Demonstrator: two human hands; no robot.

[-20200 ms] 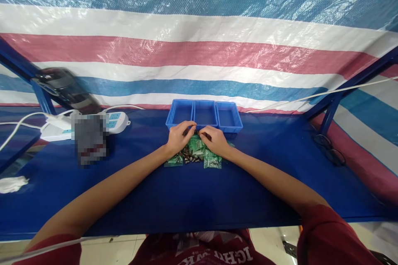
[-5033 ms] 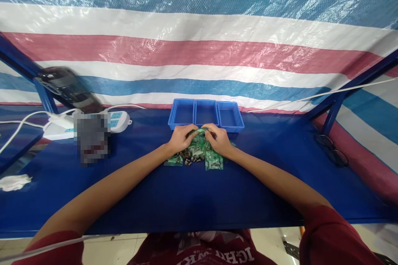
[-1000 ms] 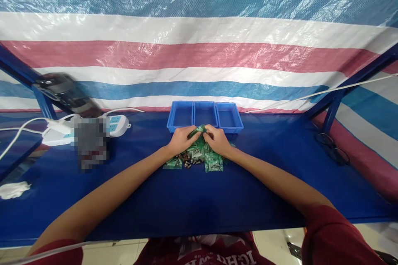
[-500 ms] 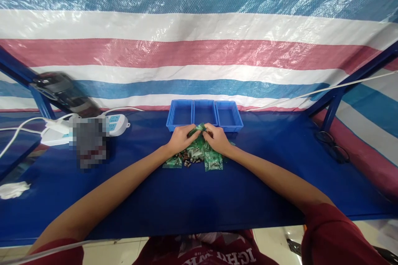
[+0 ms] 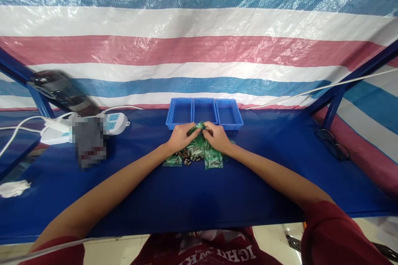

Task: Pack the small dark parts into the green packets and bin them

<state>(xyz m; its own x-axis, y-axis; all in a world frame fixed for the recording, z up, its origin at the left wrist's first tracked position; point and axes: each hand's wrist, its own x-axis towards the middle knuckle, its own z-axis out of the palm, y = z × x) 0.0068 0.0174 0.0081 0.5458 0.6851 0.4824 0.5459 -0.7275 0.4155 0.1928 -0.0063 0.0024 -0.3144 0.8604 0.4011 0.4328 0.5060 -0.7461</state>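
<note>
Between them, my left hand (image 5: 181, 136) and my right hand (image 5: 218, 137) pinch a small green plastic bag (image 5: 200, 125) by its upper part, thumbs and fingers closed on it. Below the hands lies a heap of loose small metal parts (image 5: 195, 152), some silvery and some brownish. A filled green bag (image 5: 213, 160) rests at the right of the heap, and another green bag (image 5: 173, 160) at the left. Just behind the hands stand three blue trays (image 5: 228, 127) side by side, with no parts visible in them.
On the left are a white power strip (image 5: 120, 124) with cables, a dark bottle (image 5: 64, 91), a blurred-out object (image 5: 90, 140) and a crumpled white tissue (image 5: 14, 189). Glasses (image 5: 338, 151) lie at the right. A striped sheet (image 5: 199, 51) hangs behind the blue table (image 5: 199, 203).
Both hands keep their grip on the green bag, almost unmoved. The whole view has shifted very slightly.
</note>
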